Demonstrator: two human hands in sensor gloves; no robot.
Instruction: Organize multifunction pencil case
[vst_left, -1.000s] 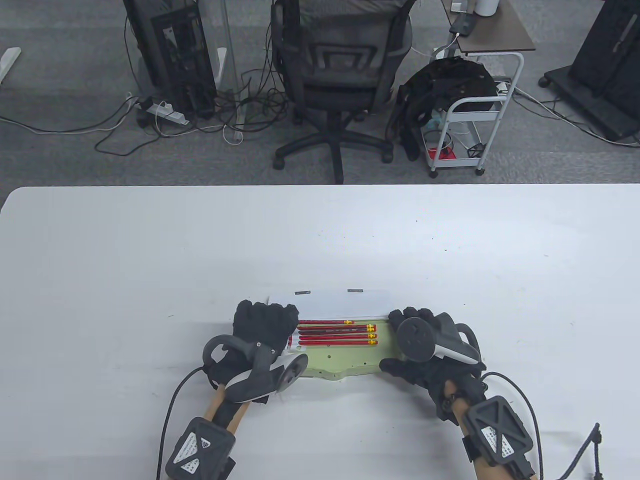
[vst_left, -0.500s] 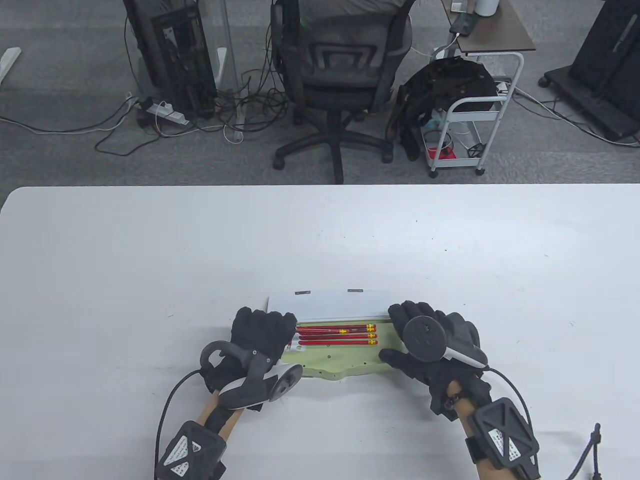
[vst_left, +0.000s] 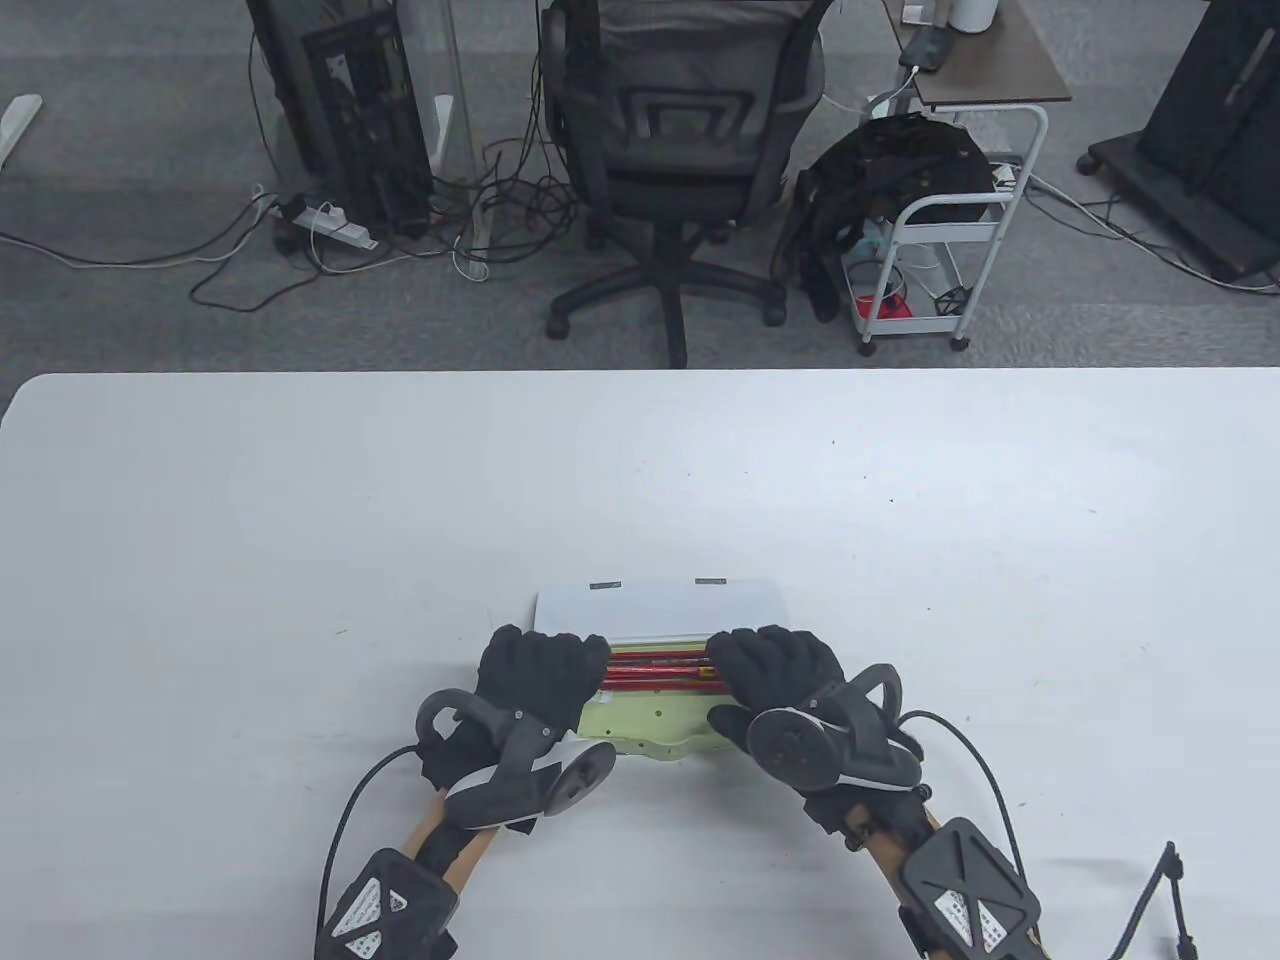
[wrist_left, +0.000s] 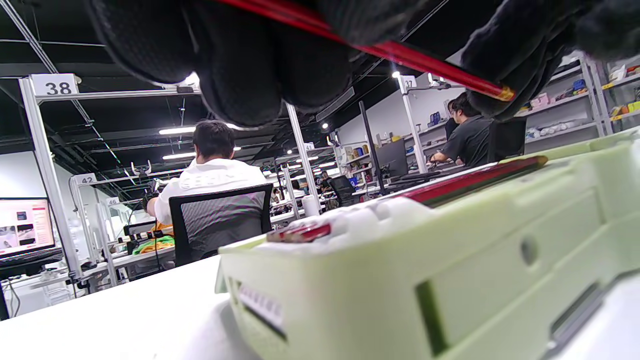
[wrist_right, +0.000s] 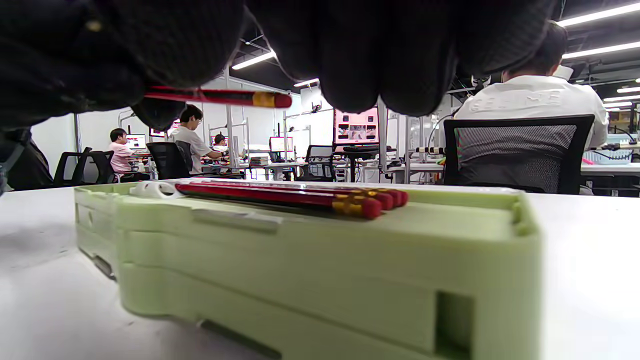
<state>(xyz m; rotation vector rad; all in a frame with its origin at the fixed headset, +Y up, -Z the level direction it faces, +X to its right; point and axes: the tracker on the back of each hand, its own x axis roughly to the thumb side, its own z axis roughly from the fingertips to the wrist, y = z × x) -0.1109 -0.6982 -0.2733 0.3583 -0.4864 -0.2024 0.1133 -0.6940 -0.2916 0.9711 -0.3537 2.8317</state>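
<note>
A pale green pencil case (vst_left: 655, 722) lies open near the table's front edge, its white lid (vst_left: 660, 603) folded back. Red pencils (vst_left: 655, 670) lie side by side in its top tray. My left hand (vst_left: 590, 655) is over the pencils' left ends and my right hand (vst_left: 725, 655) over their eraser ends. In the left wrist view my fingers (wrist_left: 260, 65) hold one red pencil (wrist_left: 400, 52) just above the case (wrist_left: 400, 280). In the right wrist view that pencil (wrist_right: 220, 96) sits under my fingers (wrist_right: 390, 60), above the pencils (wrist_right: 300, 195) in the tray.
The white table (vst_left: 300, 520) stretches out around the case. Beyond its far edge stand an office chair (vst_left: 680, 150) and a white cart (vst_left: 950, 250) on the floor.
My right hand has moved left from the case's right end onto the pencils' eraser ends. My left hand has shifted slightly right. One pencil is now lifted between both hands.
</note>
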